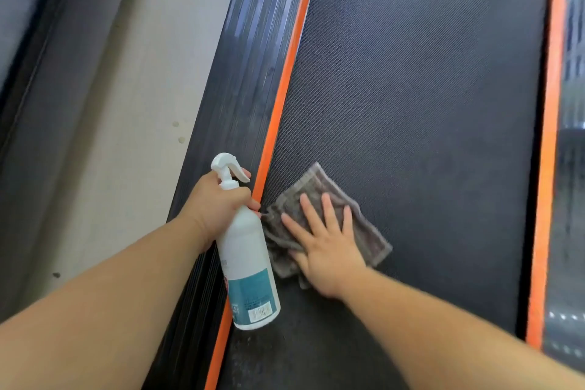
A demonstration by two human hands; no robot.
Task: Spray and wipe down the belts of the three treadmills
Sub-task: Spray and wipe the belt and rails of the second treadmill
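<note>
Right hand (pixel 329 250) presses a grey cloth (pixel 319 218) flat on the belt (pixel 427 89), fingers spread; left hand (pixel 218 203) grips the spray bottle (pixel 247 263). Only 1 belt visible, wiping underway; overall progress indeterminate.

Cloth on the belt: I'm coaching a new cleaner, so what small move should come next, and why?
Probably slide the cloth rightward across the belt. The right hand presses flat on it, fingers straight, close beside the orange strip at the belt's left edge, so the wide stretch to its right lies uncovered. The left hand grips the spray bottle over that strip.
</note>
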